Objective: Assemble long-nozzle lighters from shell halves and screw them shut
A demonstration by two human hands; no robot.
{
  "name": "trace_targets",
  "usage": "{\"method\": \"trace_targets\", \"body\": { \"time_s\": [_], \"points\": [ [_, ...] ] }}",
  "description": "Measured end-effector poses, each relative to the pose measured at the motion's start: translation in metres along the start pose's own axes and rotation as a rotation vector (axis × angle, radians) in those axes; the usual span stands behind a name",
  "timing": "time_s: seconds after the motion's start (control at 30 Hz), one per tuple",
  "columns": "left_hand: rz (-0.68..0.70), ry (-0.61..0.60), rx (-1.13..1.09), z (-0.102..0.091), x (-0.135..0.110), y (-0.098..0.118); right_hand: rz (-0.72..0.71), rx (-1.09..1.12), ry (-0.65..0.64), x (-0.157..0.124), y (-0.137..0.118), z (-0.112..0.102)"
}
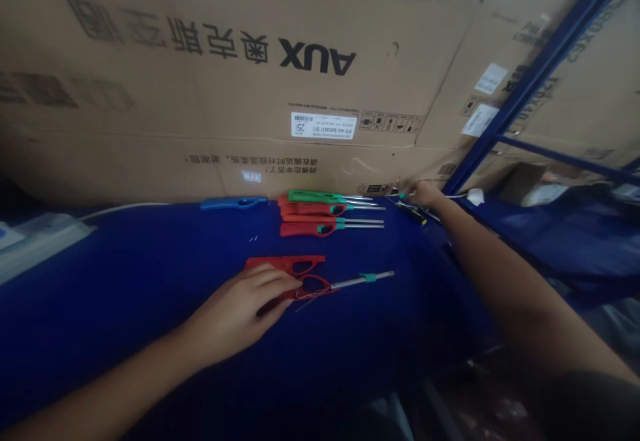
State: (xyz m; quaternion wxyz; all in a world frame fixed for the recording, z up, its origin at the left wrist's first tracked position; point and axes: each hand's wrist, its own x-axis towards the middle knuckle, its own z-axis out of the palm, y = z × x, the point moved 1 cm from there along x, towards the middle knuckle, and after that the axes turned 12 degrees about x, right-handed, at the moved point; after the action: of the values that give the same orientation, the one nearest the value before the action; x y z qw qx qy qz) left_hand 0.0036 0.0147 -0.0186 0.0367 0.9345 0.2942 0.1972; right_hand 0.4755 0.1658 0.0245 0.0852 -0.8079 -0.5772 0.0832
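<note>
My left hand (253,301) is closed around the handle of an opened red gas lighter (315,287) on the blue table. Its metal tube (353,281) points right, with a teal collar partway along, and a thin wire hangs below the trigger loop. Just beyond my left fingers lies a separate red shell half (270,262). My right hand (424,193) reaches to the back right, over a yellow-and-black screwdriver (414,214) and other small tools. Its fingers are smeared by motion; a small teal piece shows near them, and whether it is held is unclear.
Several red lighters (305,229) and a green lighter (315,196) lie in a row at the back. Left of them is a blue lighter handle (233,203). A cardboard wall (225,107) rises behind, a blue metal post (500,127) stands right, and a white power strip (45,247) lies left.
</note>
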Motion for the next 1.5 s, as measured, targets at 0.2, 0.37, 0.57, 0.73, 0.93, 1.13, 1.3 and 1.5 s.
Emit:
{"method": "trace_targets", "body": {
  "time_s": [0.2, 0.37, 0.57, 0.73, 0.93, 1.13, 1.3, 1.5],
  "points": [
    [0.031, 0.016, -0.020, 0.000, 0.001, 0.001, -0.176, 0.123, 0.137, -0.026, -0.028, -0.018],
    [0.049, 0.020, -0.030, 0.001, 0.001, 0.001, -0.469, 0.260, 0.056, -0.079, -0.077, -0.008],
    [0.032, 0.012, -0.016, -0.001, 0.000, 0.003, -0.674, 0.333, -0.227, -0.140, -0.110, 0.030],
    [0.032, -0.001, -0.014, -0.003, 0.001, 0.004, -0.659, 0.409, -0.382, -0.153, -0.113, 0.045],
    [0.038, -0.002, 0.003, -0.003, 0.001, 0.004, -0.669, 0.358, -0.342, -0.154, -0.114, 0.047],
    [0.030, 0.002, -0.006, -0.003, 0.000, 0.004, -0.730, 0.144, -0.175, -0.162, -0.116, 0.052],
    [0.033, 0.001, -0.014, -0.003, 0.001, 0.004, -0.775, 0.022, -0.119, -0.160, -0.113, 0.057],
    [0.041, 0.002, -0.012, -0.005, 0.003, 0.004, -0.819, 0.029, -0.207, -0.156, -0.110, 0.056]
  ]
}}
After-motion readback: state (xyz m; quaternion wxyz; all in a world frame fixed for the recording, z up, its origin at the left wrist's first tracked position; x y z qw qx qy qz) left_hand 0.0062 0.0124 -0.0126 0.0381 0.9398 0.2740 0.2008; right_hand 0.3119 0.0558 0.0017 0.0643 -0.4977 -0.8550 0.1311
